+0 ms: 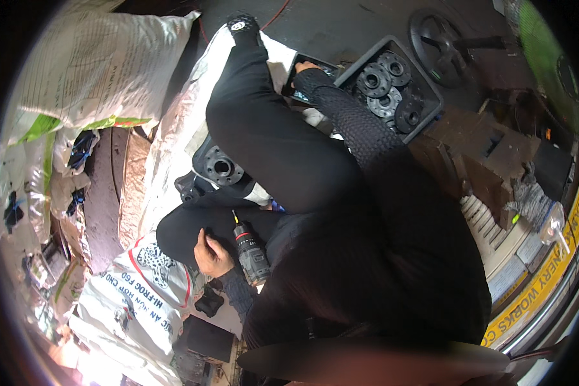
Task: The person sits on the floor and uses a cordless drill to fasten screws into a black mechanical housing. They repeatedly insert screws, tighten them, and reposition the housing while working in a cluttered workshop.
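Note:
My left hand (213,255) rests beside my thigh, its fingers partly stretched and apart, with nothing in them. Just right of it a grey and black cordless screwdriver (251,256) with a yellow-tipped bit lies on my lap, apart from the fingers. At the far side my right hand (307,67) reaches over a small black tray (333,68) of small parts; its fingertips are hidden. Between my legs sits a dark round flange (220,166) with a centre hole and a ring of bolt holes, on a black support.
A grey bin (435,106) holding several dark flanges stands right of the tray. Beyond it is a black handwheel (439,46). White printed sacks (103,71) fill the left side. Brown metal blocks (489,145) and a grey glove (529,198) are at the right.

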A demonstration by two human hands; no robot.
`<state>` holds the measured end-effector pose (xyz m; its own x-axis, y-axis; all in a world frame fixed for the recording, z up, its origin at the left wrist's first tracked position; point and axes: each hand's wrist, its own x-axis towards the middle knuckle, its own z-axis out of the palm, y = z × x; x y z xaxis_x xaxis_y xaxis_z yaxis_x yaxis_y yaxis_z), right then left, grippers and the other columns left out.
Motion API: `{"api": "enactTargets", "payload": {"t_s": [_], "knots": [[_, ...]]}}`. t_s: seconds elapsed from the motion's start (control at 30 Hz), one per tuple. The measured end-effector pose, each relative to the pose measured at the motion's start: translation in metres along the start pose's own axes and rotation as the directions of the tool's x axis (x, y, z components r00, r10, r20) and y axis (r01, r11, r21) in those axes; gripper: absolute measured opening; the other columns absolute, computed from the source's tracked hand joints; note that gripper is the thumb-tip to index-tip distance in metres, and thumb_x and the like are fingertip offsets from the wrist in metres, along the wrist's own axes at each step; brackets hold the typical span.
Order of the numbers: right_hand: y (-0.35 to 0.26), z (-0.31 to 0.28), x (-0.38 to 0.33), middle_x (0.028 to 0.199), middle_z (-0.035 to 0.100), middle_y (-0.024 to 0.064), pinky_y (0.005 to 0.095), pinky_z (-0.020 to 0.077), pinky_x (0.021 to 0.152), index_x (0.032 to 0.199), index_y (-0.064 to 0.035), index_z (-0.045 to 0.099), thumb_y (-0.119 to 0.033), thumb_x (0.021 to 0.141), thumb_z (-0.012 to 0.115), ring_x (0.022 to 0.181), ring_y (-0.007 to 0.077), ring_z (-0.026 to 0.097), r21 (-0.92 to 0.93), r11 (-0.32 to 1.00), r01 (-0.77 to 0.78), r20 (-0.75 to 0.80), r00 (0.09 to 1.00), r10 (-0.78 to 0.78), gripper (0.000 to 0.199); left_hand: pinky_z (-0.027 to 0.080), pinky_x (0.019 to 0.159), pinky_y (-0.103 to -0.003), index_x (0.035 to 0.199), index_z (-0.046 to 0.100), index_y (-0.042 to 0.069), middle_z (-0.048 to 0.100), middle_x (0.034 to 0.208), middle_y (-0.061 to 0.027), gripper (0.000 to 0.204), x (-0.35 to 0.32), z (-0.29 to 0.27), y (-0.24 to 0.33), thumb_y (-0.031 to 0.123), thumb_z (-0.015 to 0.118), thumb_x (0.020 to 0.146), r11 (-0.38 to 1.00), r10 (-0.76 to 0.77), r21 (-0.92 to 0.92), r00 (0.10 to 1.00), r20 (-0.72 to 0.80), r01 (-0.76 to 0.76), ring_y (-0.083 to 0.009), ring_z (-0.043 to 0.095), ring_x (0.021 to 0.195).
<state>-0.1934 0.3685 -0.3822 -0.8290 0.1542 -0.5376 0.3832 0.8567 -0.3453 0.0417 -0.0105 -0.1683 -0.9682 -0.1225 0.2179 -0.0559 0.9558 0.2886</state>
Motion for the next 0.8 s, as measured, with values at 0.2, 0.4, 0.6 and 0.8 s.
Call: {"api": "enactTargets", "payload": {"t_s": [0.2,0.4,0.6,0.8], "knots": [[-0.005,0.025,-0.007,0.107,0.059,0.0243,0.0447,0.0528,0.079,0.113,-0.0015,0.058,-0.014,0.08,0.052,0.093,0.0392,0.063,-0.158,0.982,0.1,-0.156,0.98,-0.125,0.036,0.048,0.065,-0.034,0.106,0.067,0.004,0.065,0.086,-0.0113,0.023,0.002,0.002,0.001,0.004,0.059,0.084,1.0,0.022,0.021,1.0,-0.001,-0.022,-0.0246,0.061,0.07],[-0.005,0.034,-0.012,0.105,0.059,0.0245,0.0435,0.0537,0.076,0.109,0.0005,0.059,-0.013,0.083,0.051,0.091,0.0368,0.065,-0.183,0.979,0.084,-0.115,0.988,-0.106,0.031,0.049,0.071,-0.033,0.108,0.066,0.004,0.066,0.091,-0.0122,0.022,0.003,0.001,0.002,0.008,0.058,0.088,0.999,-0.041,0.013,0.997,0.059,0.041,-0.0251,0.064,0.079],[-0.009,0.019,-0.017,0.103,0.063,0.026,0.0445,0.0525,0.08,0.108,-0.0004,0.061,-0.015,0.081,0.05,0.094,0.0378,0.064,-0.052,0.998,0.044,-0.119,0.992,-0.049,0.033,0.049,0.07,-0.034,0.108,0.066,0.004,0.065,0.091,-0.0117,0.023,-0.001,-0.002,0.001,0.006,0.058,0.087,0.999,-0.031,0.011,0.999,0.034,0.03,-0.0252,0.063,0.079],[-0.003,0.011,-0.022,0.097,0.065,0.0246,0.0433,0.0517,0.08,0.102,-0.0013,0.062,-0.018,0.081,0.052,0.094,0.0363,0.064,0.091,0.993,0.079,-0.17,0.983,-0.063,0.029,0.047,0.062,-0.035,0.105,0.067,0.004,0.063,0.08,-0.0108,0.022,0.0,0.001,0.002,0.004,0.059,0.084,0.999,0.036,-0.027,0.997,-0.064,-0.037,-0.025,0.059,0.066]]}}
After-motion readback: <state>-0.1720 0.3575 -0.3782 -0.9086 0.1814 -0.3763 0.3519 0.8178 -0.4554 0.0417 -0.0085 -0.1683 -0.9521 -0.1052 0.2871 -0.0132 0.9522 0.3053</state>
